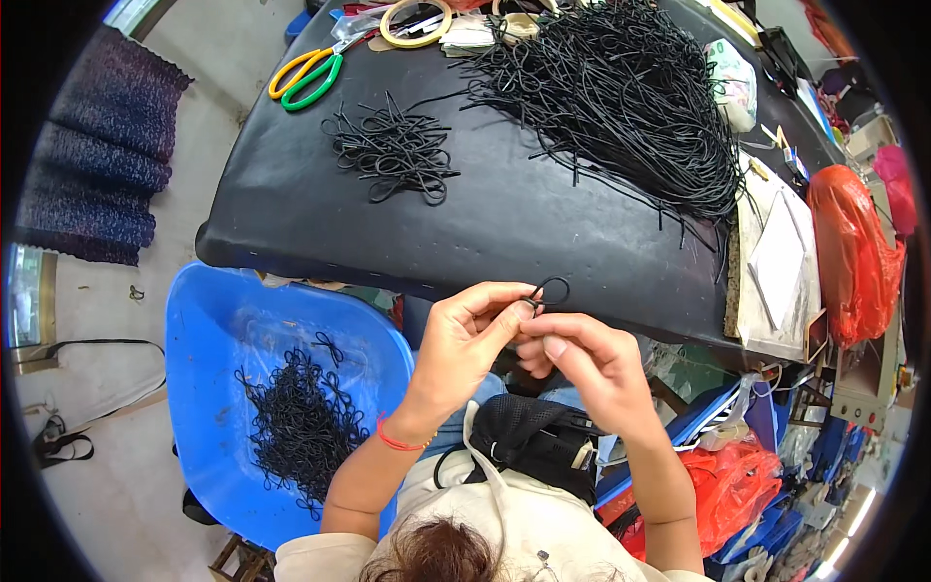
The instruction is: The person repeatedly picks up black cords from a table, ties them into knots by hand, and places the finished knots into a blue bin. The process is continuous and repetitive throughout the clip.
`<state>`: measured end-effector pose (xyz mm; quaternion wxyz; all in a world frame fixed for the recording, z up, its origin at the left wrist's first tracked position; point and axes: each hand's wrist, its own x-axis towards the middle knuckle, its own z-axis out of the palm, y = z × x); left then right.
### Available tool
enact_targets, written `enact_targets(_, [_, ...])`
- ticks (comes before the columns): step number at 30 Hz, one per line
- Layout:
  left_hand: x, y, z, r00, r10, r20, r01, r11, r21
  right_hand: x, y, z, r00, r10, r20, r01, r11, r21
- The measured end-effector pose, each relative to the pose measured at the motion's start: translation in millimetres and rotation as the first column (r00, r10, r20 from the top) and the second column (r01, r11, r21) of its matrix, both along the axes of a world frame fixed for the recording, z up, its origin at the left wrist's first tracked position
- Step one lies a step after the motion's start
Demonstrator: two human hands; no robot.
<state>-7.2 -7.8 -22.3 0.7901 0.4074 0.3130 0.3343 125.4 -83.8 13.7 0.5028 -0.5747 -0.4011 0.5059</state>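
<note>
Both my hands meet just off the near edge of the black padded table [388, 238]. Between thumb and index finger, my left hand [472, 335] pinches a black cord [556, 282], and a small loop of it stands up above the fingertips. Close against it on the right, my right hand [592, 364] has its thumb and fingers bent together at the cord's lower part; what they grip is hidden. On the table lie a small heap of black cord loops [398, 150] and, farther right, a large pile of long black cords [621, 107].
A blue plastic tub [208, 388] at my left holds many knotted black cords [301, 427]. Scissors with yellow and green handles [315, 78] and a tape roll [415, 21] lie at the table's far left. Red plastic bags [853, 257] hang at the right.
</note>
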Motion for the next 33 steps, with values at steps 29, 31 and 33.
enact_targets(29, [-6.1, -6.7, 7.3, 0.905, -0.199, -0.376, 0.325, 0.893, 0.312, 1.7, 15.7, -17.7, 0.97, -0.217, -0.106, 0.207, 0.973, -0.099])
enact_targets(31, [-5.4, -9.4, 10.5, 0.878, -0.219, -0.426, 0.386, 0.85, 0.358, 4.4, 17.2, -20.8, 0.966, -0.248, -0.078, 0.238, 0.964, -0.12])
enact_targets(33, [-5.1, -7.7, 7.3, 0.916, -0.226, -0.331, 0.318, 0.913, 0.255, 3.8, 17.9, -21.4, 0.957, -0.274, -0.094, 0.266, 0.959, -0.095])
